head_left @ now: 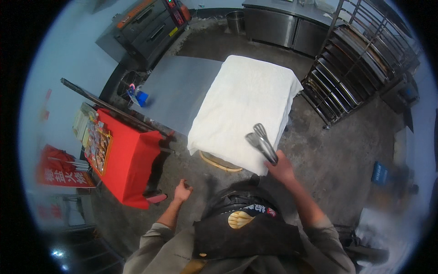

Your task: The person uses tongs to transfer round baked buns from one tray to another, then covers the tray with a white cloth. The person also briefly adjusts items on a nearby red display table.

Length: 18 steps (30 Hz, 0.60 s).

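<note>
A pair of metal tongs (262,142) is in my right hand (281,167), which is wrapped round its handle end. The two broad tips of the tongs are apart and point away from me, over a white cloth (248,98). That cloth drapes over a table-height thing in front of me, and a curved tan rim (219,163) shows below its near edge. My left hand (183,191) hangs over the floor, left of the cloth's near corner. Its fingers are loosely bent and apart, with nothing seen in them.
On the left, a red-covered table (137,157) bears a tray of packaged goods (98,146). A grey tabletop (175,86) adjoins the cloth, with a blue item (140,97) at its left edge. A deck oven (143,34), steel cabinets (271,27) and a tray rack (346,68) stand beyond.
</note>
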### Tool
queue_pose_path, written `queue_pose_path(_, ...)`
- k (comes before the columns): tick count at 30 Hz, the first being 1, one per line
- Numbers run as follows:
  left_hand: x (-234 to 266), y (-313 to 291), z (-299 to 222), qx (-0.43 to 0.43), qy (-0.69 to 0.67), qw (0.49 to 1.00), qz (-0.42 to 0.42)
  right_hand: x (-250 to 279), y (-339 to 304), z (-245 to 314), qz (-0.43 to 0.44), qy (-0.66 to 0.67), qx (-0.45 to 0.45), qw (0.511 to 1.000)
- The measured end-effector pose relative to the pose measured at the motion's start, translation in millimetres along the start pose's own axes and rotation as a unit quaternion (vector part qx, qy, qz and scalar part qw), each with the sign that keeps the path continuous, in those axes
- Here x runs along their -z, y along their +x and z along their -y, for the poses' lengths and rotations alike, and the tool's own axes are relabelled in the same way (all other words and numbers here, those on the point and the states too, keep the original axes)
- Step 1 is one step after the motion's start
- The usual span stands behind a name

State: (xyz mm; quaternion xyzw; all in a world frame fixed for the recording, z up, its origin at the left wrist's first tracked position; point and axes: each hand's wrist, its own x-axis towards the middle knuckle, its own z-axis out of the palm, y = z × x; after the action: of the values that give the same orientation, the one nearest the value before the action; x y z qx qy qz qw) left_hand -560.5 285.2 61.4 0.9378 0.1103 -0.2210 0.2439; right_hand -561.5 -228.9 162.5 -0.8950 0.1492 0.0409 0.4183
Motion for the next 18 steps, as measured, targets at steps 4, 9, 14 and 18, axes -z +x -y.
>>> queue_pose_path(4, -36, -13, 5, -0.023, -0.066, 0.998, 0.001, -37, -2, 24, -0.088, -0.074, 0.084, 0.990)
queue_pose_path(9, -85, -26, 28, -0.053, -0.208, 0.977, -0.003, -47, -40, 25, -0.119, -0.147, 0.107, 0.976)
queue_pose_path(14, -159, -86, 82, 0.000, -0.321, 0.932, 0.168, -54, -159, -35, -0.204, -0.106, 0.083, 0.970)
queue_pose_path(18, -181, -130, 112, 0.036, -0.106, 0.927, 0.359, -84, -306, -140, -0.082, -0.032, -0.097, 0.991)
